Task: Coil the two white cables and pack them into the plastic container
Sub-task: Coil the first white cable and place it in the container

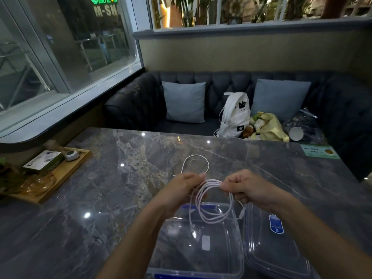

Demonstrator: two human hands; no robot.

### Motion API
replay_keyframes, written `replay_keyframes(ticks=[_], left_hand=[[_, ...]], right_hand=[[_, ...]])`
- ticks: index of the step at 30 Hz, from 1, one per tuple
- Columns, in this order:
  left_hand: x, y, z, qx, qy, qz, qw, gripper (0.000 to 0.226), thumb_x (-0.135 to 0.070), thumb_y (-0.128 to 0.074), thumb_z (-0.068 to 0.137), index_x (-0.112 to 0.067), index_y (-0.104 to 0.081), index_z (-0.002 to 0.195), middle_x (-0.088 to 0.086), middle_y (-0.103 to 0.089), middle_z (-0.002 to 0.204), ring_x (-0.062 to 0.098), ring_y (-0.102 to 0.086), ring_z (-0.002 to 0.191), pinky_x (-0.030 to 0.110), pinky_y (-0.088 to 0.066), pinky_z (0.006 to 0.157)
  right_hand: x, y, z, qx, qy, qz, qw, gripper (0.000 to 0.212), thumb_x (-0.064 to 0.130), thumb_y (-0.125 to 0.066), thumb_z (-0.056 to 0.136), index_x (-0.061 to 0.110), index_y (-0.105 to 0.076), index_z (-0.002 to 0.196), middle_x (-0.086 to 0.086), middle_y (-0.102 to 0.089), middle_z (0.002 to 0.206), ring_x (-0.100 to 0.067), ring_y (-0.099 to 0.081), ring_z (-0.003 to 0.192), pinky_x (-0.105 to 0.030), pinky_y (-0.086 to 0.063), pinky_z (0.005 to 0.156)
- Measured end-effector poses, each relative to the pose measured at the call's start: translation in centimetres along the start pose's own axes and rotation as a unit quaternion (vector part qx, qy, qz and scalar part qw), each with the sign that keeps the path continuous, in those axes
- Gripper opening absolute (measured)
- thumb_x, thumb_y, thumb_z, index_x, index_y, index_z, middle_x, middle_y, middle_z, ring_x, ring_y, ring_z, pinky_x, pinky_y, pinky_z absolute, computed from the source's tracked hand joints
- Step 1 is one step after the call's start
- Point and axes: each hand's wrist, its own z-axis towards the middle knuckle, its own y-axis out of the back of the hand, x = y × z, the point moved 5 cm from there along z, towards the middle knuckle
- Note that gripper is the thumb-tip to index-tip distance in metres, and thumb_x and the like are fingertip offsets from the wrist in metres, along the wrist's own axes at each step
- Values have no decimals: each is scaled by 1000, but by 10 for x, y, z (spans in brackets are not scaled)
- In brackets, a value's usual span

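Observation:
Both hands hold one white cable [213,206] above the open clear plastic container [237,256]. My left hand [181,190] pinches the strands at the left of the bundle. My right hand [247,190] pinches them at the right. Several loops hang down between the hands over the container's far rim. One loop of white cable [196,158] arcs out on the table beyond my left hand; I cannot tell whether it belongs to the same cable. The container's clear lid [281,252], with a blue sticker, lies just right of it.
The grey marble table [130,168] carries a wooden tray [66,174] with a box and an amber glass dish at the left edge. A green card [320,152] lies at the far right. Beyond the table, a dark sofa holds cushions, a white backpack [234,115] and bags.

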Motion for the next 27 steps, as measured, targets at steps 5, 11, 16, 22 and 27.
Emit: replay_keyframes(ticks=[5,11,16,22,27], left_hand=[[3,30,-5,-22,-4,140,990,3,-2,-63,84,0,-62,82,8,-63,67,7,-61,53,16,-51,54],[5,41,-8,-34,-19,187,982,23,-9,-68,79,-19,-68,59,-7,-64,60,4,-56,59,23,-45,67],[10,31,-12,74,-2,-1,997,4,-10,-78,63,-13,-75,62,14,-66,116,25,-62,109,32,-45,98],[18,20,-5,6,-66,11,998,29,9,-76,64,-14,-62,52,2,-65,59,12,-63,56,20,-52,59],[10,31,-6,-194,-119,64,972,38,2,-75,71,-13,-41,77,7,-58,69,17,-64,53,37,-59,55]], right_hand=[[-1,-1,3,-15,-3,-6,1000,26,23,-61,82,10,-55,60,9,-36,40,-4,-28,38,-14,-22,39],[5,-6,12,-43,2,-68,997,35,21,-59,87,17,-54,52,5,-36,44,-5,-27,39,-16,-22,39],[14,-10,20,-36,1,-30,999,42,19,-59,87,20,-51,45,11,-33,40,-4,-24,38,-17,-18,39],[18,-15,24,-31,-5,10,999,36,16,-57,87,15,-46,53,11,-30,39,-4,-21,37,-18,-13,38],[19,-11,21,-53,-4,41,998,36,17,-58,87,18,-55,51,8,-31,41,-4,-22,36,-15,-15,35]])
